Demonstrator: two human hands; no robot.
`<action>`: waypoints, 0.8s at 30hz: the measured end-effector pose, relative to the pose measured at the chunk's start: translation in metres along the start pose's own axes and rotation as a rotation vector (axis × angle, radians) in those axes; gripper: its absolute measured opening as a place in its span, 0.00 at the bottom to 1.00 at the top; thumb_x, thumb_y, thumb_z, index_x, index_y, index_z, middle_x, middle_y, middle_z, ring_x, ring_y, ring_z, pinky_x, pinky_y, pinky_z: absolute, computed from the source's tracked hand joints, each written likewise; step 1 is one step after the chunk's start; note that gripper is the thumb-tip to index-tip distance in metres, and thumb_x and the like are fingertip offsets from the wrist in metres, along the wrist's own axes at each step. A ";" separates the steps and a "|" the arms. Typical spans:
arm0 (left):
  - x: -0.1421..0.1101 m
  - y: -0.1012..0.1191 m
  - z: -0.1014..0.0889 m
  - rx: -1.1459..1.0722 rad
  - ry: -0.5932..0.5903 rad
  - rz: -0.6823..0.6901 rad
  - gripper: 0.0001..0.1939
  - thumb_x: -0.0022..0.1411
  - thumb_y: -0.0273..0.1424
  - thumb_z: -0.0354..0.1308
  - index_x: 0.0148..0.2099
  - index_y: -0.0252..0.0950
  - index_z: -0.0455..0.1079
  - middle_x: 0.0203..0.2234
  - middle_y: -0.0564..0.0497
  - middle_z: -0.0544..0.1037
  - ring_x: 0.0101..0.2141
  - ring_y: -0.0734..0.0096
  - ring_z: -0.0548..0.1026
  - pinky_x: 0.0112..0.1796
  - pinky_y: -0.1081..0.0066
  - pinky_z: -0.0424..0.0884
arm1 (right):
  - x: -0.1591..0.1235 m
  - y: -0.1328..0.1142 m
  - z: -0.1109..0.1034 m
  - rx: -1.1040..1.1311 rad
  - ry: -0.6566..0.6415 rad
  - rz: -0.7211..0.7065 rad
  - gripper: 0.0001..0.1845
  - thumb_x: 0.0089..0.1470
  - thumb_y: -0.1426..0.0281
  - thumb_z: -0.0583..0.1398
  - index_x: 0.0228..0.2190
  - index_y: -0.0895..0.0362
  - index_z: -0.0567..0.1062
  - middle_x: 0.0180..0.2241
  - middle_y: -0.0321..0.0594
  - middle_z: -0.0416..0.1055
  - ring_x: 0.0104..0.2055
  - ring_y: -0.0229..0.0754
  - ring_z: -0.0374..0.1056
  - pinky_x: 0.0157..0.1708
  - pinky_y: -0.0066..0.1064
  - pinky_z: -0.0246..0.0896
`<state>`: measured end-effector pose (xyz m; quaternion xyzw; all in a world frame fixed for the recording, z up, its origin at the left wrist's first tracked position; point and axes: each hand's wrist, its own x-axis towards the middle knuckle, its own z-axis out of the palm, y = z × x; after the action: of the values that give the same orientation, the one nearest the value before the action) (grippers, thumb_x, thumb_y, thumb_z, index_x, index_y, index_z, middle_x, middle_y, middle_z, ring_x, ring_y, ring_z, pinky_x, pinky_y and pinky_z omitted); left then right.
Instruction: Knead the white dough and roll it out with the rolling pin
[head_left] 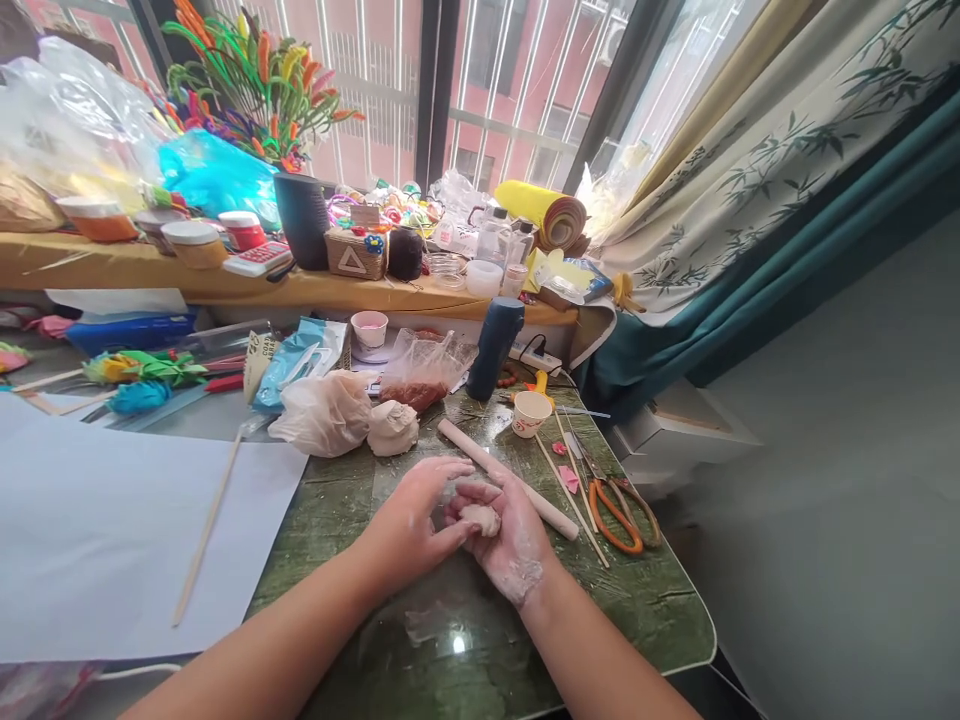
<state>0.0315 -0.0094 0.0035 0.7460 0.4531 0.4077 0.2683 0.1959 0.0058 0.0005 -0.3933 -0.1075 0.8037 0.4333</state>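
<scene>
A small lump of pale clay (482, 518) rests in my right hand (517, 540), which is turned palm up with its fingers curled round it. White residue coats that palm and wrist. My left hand (420, 512) comes in from the left, its thumb against the clay's edge and its fingers bent over the right fingertips. Just beyond both hands, a wooden rolling pin (510, 478) lies slantwise on the green tabletop (645, 625). Farther back sits a larger lump of clay (393, 428), beside a crumpled plastic bag (321, 412).
Orange-handled scissors (619, 515), thin sticks (574, 500) and a paper cup (531, 414) lie to the right. A dark blue bottle (495, 348) stands behind. White paper (127, 530) with a flat stick (208, 530) covers the left side. Craft supplies crowd the windowsill (300, 292).
</scene>
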 end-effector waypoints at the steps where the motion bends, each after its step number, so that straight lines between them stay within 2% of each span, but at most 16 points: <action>1: 0.000 -0.002 0.003 -0.007 0.031 -0.051 0.29 0.55 0.31 0.69 0.59 0.42 0.70 0.56 0.42 0.75 0.58 0.49 0.72 0.61 0.47 0.66 | 0.001 0.001 0.002 -0.010 0.000 0.008 0.20 0.59 0.55 0.60 0.23 0.56 0.72 0.22 0.43 0.75 0.26 0.44 0.74 0.23 0.30 0.69; 4: 0.000 -0.004 0.012 -0.061 0.076 -0.227 0.38 0.46 0.33 0.74 0.60 0.41 0.69 0.57 0.41 0.73 0.58 0.45 0.71 0.59 0.45 0.67 | 0.006 0.005 0.007 0.007 0.015 -0.025 0.26 0.59 0.54 0.59 0.16 0.55 0.66 0.16 0.38 0.68 0.20 0.39 0.68 0.16 0.24 0.60; 7: -0.002 -0.005 0.017 -0.177 0.015 -0.352 0.43 0.40 0.33 0.77 0.60 0.41 0.69 0.57 0.40 0.73 0.54 0.44 0.73 0.55 0.47 0.71 | 0.009 0.012 0.011 0.031 0.024 -0.122 0.31 0.60 0.53 0.59 0.12 0.55 0.60 0.09 0.32 0.57 0.12 0.32 0.55 0.13 0.21 0.49; 10: -0.001 -0.007 0.011 -0.498 -0.125 -0.345 0.39 0.46 0.34 0.74 0.61 0.42 0.69 0.56 0.42 0.74 0.50 0.52 0.76 0.51 0.54 0.74 | 0.008 0.013 0.013 -0.019 -0.057 -0.166 0.31 0.60 0.50 0.59 0.13 0.54 0.62 0.07 0.29 0.55 0.10 0.31 0.49 0.12 0.22 0.46; 11: 0.000 -0.009 0.006 -0.613 -0.132 -0.325 0.35 0.50 0.36 0.73 0.61 0.42 0.69 0.57 0.42 0.74 0.51 0.53 0.76 0.51 0.56 0.74 | 0.007 0.012 0.012 -0.038 -0.106 -0.169 0.31 0.60 0.49 0.59 0.14 0.54 0.62 0.07 0.28 0.54 0.09 0.32 0.47 0.11 0.23 0.45; 13: 0.003 -0.013 -0.003 -0.764 -0.058 -0.299 0.27 0.57 0.40 0.68 0.58 0.42 0.71 0.58 0.42 0.74 0.55 0.53 0.73 0.52 0.59 0.72 | 0.006 0.008 0.011 -0.064 -0.178 -0.178 0.31 0.60 0.48 0.59 0.15 0.53 0.61 0.07 0.26 0.52 0.09 0.32 0.45 0.11 0.23 0.42; 15: 0.005 -0.016 -0.011 -0.775 0.048 -0.303 0.23 0.62 0.42 0.64 0.56 0.41 0.73 0.57 0.43 0.74 0.56 0.53 0.72 0.52 0.60 0.71 | 0.008 0.004 0.008 -0.080 -0.183 -0.214 0.31 0.61 0.51 0.59 0.15 0.53 0.59 0.07 0.25 0.50 0.09 0.31 0.43 0.10 0.23 0.39; 16: 0.006 -0.018 -0.014 -0.742 0.065 -0.304 0.21 0.63 0.43 0.63 0.56 0.41 0.73 0.56 0.43 0.75 0.54 0.54 0.73 0.52 0.61 0.71 | 0.009 0.004 0.007 -0.091 -0.163 -0.241 0.31 0.61 0.52 0.59 0.15 0.53 0.57 0.07 0.25 0.49 0.09 0.31 0.42 0.10 0.23 0.38; 19: 0.005 -0.023 -0.013 -0.523 0.032 -0.306 0.18 0.64 0.42 0.62 0.53 0.41 0.74 0.52 0.44 0.78 0.47 0.57 0.76 0.50 0.61 0.71 | 0.007 0.003 0.005 -0.216 -0.107 -0.349 0.30 0.63 0.52 0.58 0.16 0.52 0.56 0.08 0.24 0.47 0.10 0.31 0.41 0.11 0.24 0.40; 21: 0.005 -0.027 -0.009 -0.389 0.006 -0.326 0.17 0.66 0.43 0.60 0.52 0.41 0.75 0.50 0.45 0.79 0.47 0.56 0.76 0.51 0.59 0.71 | -0.002 0.000 0.006 -0.417 -0.073 -0.523 0.23 0.64 0.55 0.58 0.22 0.53 0.65 0.11 0.25 0.54 0.13 0.32 0.48 0.14 0.23 0.48; 22: 0.005 -0.030 -0.007 -0.357 0.007 -0.341 0.17 0.67 0.44 0.58 0.51 0.41 0.75 0.50 0.45 0.79 0.48 0.55 0.76 0.52 0.59 0.70 | -0.009 -0.002 0.007 -0.538 -0.054 -0.648 0.15 0.65 0.57 0.59 0.30 0.53 0.71 0.16 0.27 0.61 0.15 0.32 0.54 0.17 0.24 0.54; 23: 0.006 -0.032 -0.005 -0.353 0.019 -0.356 0.18 0.68 0.45 0.56 0.51 0.41 0.75 0.49 0.45 0.80 0.49 0.54 0.76 0.53 0.58 0.70 | -0.015 -0.005 0.009 -0.654 -0.038 -0.791 0.09 0.66 0.61 0.59 0.42 0.52 0.74 0.24 0.31 0.70 0.20 0.34 0.61 0.21 0.25 0.61; 24: 0.007 -0.035 -0.004 -0.373 0.041 -0.370 0.19 0.69 0.47 0.54 0.50 0.40 0.75 0.48 0.45 0.80 0.50 0.54 0.76 0.53 0.59 0.70 | -0.021 -0.008 0.010 -0.754 -0.033 -0.934 0.16 0.66 0.64 0.58 0.55 0.49 0.69 0.34 0.36 0.75 0.27 0.36 0.69 0.28 0.29 0.68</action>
<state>0.0140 0.0129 -0.0191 0.5797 0.5040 0.4433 0.4619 0.2006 -0.0044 0.0228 -0.4186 -0.5534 0.4405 0.5696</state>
